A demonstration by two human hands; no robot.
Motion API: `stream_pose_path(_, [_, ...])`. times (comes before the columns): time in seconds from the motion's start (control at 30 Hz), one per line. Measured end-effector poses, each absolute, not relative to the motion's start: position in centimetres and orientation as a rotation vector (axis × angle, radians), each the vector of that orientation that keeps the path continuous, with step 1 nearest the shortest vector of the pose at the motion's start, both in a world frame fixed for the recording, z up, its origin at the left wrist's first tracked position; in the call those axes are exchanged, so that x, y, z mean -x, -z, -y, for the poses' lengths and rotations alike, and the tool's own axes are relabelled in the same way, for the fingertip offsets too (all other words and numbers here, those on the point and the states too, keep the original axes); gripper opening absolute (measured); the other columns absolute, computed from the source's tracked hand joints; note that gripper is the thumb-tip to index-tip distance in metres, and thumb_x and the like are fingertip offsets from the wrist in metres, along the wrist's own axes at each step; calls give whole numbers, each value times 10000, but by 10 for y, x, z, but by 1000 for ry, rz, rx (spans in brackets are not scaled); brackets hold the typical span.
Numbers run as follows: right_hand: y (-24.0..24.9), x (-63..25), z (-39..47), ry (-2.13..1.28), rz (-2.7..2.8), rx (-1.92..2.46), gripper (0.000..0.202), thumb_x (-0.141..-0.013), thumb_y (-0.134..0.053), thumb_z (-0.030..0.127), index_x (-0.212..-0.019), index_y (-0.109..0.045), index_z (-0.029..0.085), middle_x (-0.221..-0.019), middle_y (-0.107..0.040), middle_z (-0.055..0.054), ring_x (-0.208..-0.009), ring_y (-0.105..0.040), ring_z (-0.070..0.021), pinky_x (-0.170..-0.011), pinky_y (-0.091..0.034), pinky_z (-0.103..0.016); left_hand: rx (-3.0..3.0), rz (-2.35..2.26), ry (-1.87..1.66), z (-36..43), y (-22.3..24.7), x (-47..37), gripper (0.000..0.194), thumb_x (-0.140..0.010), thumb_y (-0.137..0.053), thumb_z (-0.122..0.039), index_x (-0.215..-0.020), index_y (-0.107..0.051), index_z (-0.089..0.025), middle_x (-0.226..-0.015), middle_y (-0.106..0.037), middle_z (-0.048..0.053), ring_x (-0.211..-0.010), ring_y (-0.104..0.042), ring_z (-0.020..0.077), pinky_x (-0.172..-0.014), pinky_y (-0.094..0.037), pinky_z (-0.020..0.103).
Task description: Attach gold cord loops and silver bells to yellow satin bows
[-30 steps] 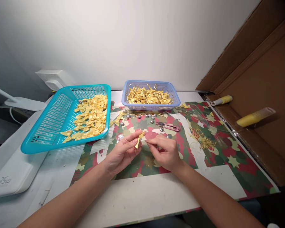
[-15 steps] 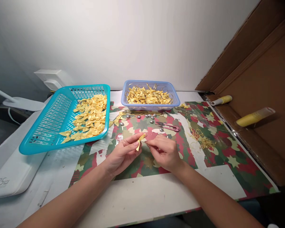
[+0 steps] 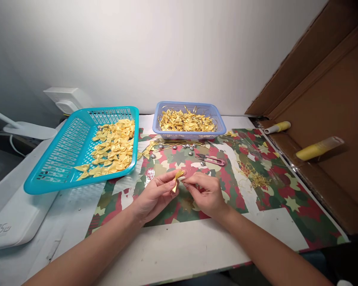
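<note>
Currently, in the head view, a small yellow bow [image 3: 175, 185] sits at the centre, raised above a camouflage-patterned sheet [image 3: 310, 222]. The left hand [image 3: 153, 195] grips it, thumb and fingers narrowed around the folded fabric. At three o'clock from the bow, the right hand [image 3: 208, 194] has its fingertips drawn together just beside it — anything between them is too fine to make out. The fingers hide part of the bow.

At ten o'clock, a teal basket [image 3: 77, 184] holds many yellow bows. At twelve, a lavender basket [image 3: 190, 135] is filled with bows and gold ties. Between that basket and the hands lie loose silver bells [image 3: 175, 147] — small pieces crowding the space beyond the fingers. Pink-handled snips [image 3: 205, 158] rest towards two o'clock, near one bell. At three o'clock, past the right hand, are tangled clippings [image 3: 259, 180]; a white device [image 3: 24, 226] lies at eight.
</note>
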State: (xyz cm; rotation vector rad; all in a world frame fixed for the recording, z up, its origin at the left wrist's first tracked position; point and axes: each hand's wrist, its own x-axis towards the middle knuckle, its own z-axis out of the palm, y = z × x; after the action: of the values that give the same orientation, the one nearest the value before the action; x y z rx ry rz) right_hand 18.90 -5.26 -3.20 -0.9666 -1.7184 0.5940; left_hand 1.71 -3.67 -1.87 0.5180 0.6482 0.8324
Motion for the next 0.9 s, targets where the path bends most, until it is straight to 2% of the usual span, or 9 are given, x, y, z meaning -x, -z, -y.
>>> stream_pose_path(0.17, [34, -187, 54, -674, 1682, 1019, 153, -840, -572, 145, -796, -705, 207, -664, -678, -14, -593, -582, -131, -552, -465, -256, -579, -644, -829, 37, 20, -18, 244, -703, -790, -224, -945, -770, -199, -1011, -723, 59, -868, -617, 132, -739, -481, 187])
stream_pose_path(0.37, [36, -186, 51, -829, 1652, 1097, 97, -823, -628, 169, -785, -710, 203, -699, -716, -7, -580, -608, -120, -539, -473, -231, -662, -735, -870, 35, 21, -16, 267, -679, -815, -260, -941, -777, -224, -937, -740, 47, -798, -618, 127, -733, -490, 209])
stream_pose_path(0.5, [34, -187, 43, -740, 1742, 1054, 132, -837, -623, 124, -805, -702, 225, -858, -731, -22, -837, -641, -169, -783, -508, -319, -895, -907, -924, 36, 20, -19, 271, -678, -814, -270, -944, -779, -238, -892, -743, 41, -769, -613, 143, -664, -488, 216])
stream_pose_path(0.57, [33, -188, 40, -709, 1785, 1061, 158, -845, -612, 113, -768, -689, 228, -888, -720, -28, -900, -601, -188, -811, -496, -348, -1009, -956, -947, 37, 19, -22, 259, -682, -807, -262, -938, -780, -233, -923, -743, 49, -838, -628, 178, -709, -503, 244])
stream_pose_path(0.7, [35, -188, 39, -737, 1824, 1140, 208, -857, -588, 101, -700, -656, 219, -779, -687, -23, -835, -528, -189, -736, -484, -325, -1062, -990, -965, 39, 17, -27, 251, -689, -795, -259, -936, -778, -218, -1041, -734, 65, -937, -642, 222, -778, -518, 280])
stream_pose_path(0.8, [37, -187, 39, -742, 1837, 1147, 232, -862, -566, 78, -689, -634, 216, -692, -649, -12, -812, -507, -188, -725, -468, -316, -1074, -1014, -956, 40, 17, -28, 253, -703, -785, -266, -951, -777, -218, -1044, -733, 68, -941, -649, 226, -783, -521, 279])
stream_pose_path(0.9, [38, -187, 39, -739, 1840, 1153, 231, -853, -565, 53, -705, -633, 217, -688, -649, -6, -812, -502, -190, -714, -457, -308, -1080, -1045, -954, 39, 18, -28, 255, -701, -787, -269, -951, -778, -217, -1034, -734, 66, -929, -650, 227, -779, -522, 281])
